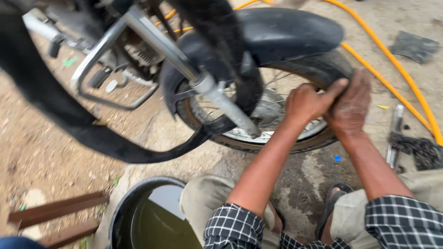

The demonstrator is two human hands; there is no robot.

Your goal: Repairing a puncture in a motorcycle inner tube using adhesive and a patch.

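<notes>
A motorcycle's front wheel stands in front of me, its black tyre (318,69) under a black mudguard (286,32). My left hand (307,102) is clenched on the tyre's edge at the right side of the wheel, thumb pointing up. My right hand (350,107) presses flat against the same stretch of tyre, right beside the left. A black rubber inner tube (115,145) hangs out of the wheel and loops away to the left. The chrome fork leg (221,99) crosses in front of the spokes.
A black tub of murky water (152,216) sits at my left knee. An orange hose (397,64) runs across the ground at right, near a metal tyre lever (394,133) and a dark rag (422,150). Rusty metal bars (60,210) lie at lower left.
</notes>
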